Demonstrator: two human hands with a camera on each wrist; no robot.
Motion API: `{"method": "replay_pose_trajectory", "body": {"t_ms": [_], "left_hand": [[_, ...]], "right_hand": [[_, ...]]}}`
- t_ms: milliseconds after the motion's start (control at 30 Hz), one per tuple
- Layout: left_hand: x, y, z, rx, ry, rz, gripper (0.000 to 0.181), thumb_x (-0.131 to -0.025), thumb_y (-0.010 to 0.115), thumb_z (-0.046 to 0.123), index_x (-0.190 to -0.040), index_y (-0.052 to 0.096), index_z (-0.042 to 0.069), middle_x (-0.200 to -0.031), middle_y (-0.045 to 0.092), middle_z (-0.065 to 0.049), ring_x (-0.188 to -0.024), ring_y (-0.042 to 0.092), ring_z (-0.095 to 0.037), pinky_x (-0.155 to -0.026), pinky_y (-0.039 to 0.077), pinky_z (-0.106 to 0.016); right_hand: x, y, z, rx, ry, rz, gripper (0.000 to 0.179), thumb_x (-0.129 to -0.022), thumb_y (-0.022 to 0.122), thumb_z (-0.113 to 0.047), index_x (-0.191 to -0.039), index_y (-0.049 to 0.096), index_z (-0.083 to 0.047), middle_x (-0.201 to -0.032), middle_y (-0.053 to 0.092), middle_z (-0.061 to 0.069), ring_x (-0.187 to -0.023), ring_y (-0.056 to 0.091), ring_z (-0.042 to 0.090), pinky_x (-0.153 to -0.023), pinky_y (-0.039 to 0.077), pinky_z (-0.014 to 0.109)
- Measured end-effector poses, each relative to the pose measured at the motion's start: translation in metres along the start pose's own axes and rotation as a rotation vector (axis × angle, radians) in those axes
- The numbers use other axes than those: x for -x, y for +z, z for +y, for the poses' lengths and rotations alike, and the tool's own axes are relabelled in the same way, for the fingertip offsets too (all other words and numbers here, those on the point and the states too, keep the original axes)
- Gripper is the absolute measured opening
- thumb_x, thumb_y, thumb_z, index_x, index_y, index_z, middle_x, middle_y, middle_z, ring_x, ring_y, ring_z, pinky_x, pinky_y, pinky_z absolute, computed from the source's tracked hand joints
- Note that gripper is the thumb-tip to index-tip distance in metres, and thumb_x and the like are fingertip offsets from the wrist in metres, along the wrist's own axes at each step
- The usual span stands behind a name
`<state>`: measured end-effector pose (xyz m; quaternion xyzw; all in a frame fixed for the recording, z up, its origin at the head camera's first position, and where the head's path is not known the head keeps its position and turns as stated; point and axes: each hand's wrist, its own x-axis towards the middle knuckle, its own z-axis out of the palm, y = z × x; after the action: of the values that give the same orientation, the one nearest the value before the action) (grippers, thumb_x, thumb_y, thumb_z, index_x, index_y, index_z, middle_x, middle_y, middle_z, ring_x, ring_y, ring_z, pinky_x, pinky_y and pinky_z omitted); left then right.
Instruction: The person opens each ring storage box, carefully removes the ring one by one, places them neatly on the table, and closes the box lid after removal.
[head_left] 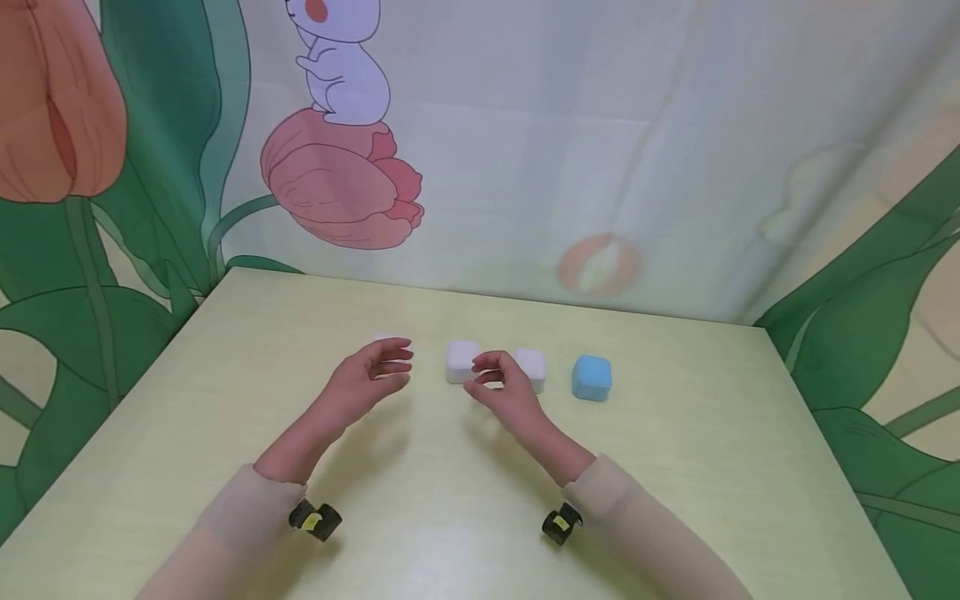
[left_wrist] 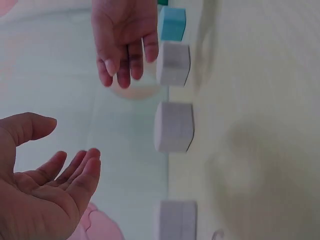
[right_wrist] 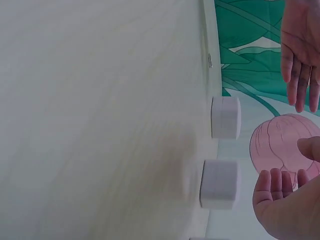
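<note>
the left hand (head_left: 366,382) hangs above the table (head_left: 450,508), its fingers loosely bent and its thumb set apart from them, a gap between; the right hand (head_left: 512,395) faces it in the same way, thumb and fingers parted, palm turned inward; four blocks stand apart in a row near the table's far edge, well in from both far corners; at the row's left end is the first white block (right_wrist: 226,117), in the head view mostly hidden behind the left hand; next comes the second white block (head_left: 459,362), close to the right hand's fingertips in that view; the third white block (head_left: 532,367) is partly covered by the right hand; the blue block (head_left: 592,378) stands at the row's right end, nearest the table's right edge; a printed curtain (head_left: 510,167) hangs behind the far edge
</note>
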<state>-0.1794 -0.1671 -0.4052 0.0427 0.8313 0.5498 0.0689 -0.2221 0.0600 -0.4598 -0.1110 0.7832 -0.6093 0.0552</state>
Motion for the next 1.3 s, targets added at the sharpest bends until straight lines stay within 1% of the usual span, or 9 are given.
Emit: {"method": "replay_pose_trajectory", "body": {"t_ms": [100,200,333,467,600,867,1000,1233,1300], "left_hand": [[-0.004,0.014,-0.003,0.051,0.006,-0.022,0.061,-0.099,0.058,0.005,-0.156,0.036,-0.002,-0.158,0.043,-0.026,-0.146,0.046,-0.041,-0.118,0.045,-0.052],[-0.010,0.028,-0.008,0.103,0.001,-0.025,0.069,-0.096,0.060,0.001,-0.158,0.030,-0.003,-0.163,0.035,-0.026,-0.151,0.038,-0.041,-0.122,0.039,-0.053],[-0.017,0.047,-0.013,0.155,-0.018,-0.009,0.079,-0.092,0.063,-0.002,-0.160,0.023,-0.003,-0.166,0.029,-0.027,-0.154,0.032,-0.042,-0.125,0.034,-0.055],[-0.025,0.058,-0.017,0.160,-0.032,0.034,0.083,-0.090,0.062,-0.007,-0.161,0.019,-0.002,-0.168,0.023,-0.026,-0.156,0.027,-0.042,-0.125,0.033,-0.054],[-0.037,0.064,-0.020,0.134,-0.050,0.069,0.083,-0.089,0.060,-0.010,-0.161,0.020,-0.002,-0.170,0.020,-0.025,-0.157,0.024,-0.042,-0.125,0.033,-0.054],[-0.061,0.074,-0.028,0.108,-0.104,0.084,0.086,-0.086,0.059,-0.012,-0.162,0.019,-0.001,-0.170,0.020,-0.025,-0.157,0.024,-0.043,-0.125,0.033,-0.054],[-0.068,0.076,-0.030,0.090,-0.108,0.073,0.087,-0.085,0.058,-0.013,-0.162,0.018,-0.002,-0.170,0.020,-0.024,-0.157,0.024,-0.043,-0.125,0.033,-0.054],[-0.078,0.075,-0.035,-0.009,-0.125,0.039,0.086,-0.085,0.058,-0.013,-0.161,0.020,-0.004,-0.168,0.025,-0.025,-0.156,0.025,-0.042,-0.126,0.032,-0.052],[-0.080,0.075,-0.038,-0.031,-0.132,0.034,0.085,-0.084,0.059,-0.013,-0.160,0.021,-0.005,-0.167,0.028,-0.025,-0.156,0.027,-0.042,-0.127,0.031,-0.051]], "right_hand": [[0.002,-0.008,0.003,-0.008,0.016,-0.011,0.045,-0.092,0.069,-0.002,-0.135,0.054,0.003,-0.139,0.058,0.023,-0.126,0.059,0.038,-0.098,0.055,0.034],[0.002,-0.015,0.005,0.005,0.034,-0.044,0.058,-0.093,0.069,-0.003,-0.147,0.046,0.000,-0.154,0.048,0.022,-0.141,0.049,0.039,-0.112,0.050,0.051],[0.001,-0.019,0.008,0.030,0.052,-0.083,0.070,-0.094,0.069,-0.004,-0.156,0.037,-0.003,-0.164,0.037,0.018,-0.151,0.038,0.038,-0.119,0.041,0.056],[-0.003,-0.020,0.011,0.048,0.061,-0.113,0.076,-0.094,0.069,-0.003,-0.160,0.031,-0.005,-0.168,0.032,0.016,-0.155,0.033,0.038,-0.121,0.039,0.056],[-0.010,-0.017,0.014,0.071,0.057,-0.134,0.078,-0.095,0.067,-0.003,-0.162,0.026,-0.006,-0.170,0.027,0.016,-0.156,0.030,0.039,-0.122,0.038,0.055],[-0.025,-0.010,0.014,0.102,0.078,-0.119,0.076,-0.095,0.062,0.000,-0.162,0.025,-0.004,-0.170,0.026,0.018,-0.155,0.031,0.040,-0.119,0.042,0.056],[-0.030,-0.008,0.015,0.126,0.104,-0.119,0.075,-0.095,0.059,0.001,-0.162,0.025,-0.004,-0.170,0.027,0.019,-0.155,0.032,0.041,-0.118,0.043,0.055],[-0.040,-0.003,0.022,0.162,0.134,-0.149,0.077,-0.094,0.055,0.003,-0.163,0.021,-0.003,-0.168,0.025,0.024,-0.155,0.028,0.043,-0.125,0.033,0.054],[-0.042,-0.001,0.024,0.174,0.140,-0.159,0.078,-0.094,0.055,0.003,-0.163,0.019,-0.003,-0.167,0.025,0.026,-0.156,0.028,0.043,-0.125,0.033,0.054]]}}
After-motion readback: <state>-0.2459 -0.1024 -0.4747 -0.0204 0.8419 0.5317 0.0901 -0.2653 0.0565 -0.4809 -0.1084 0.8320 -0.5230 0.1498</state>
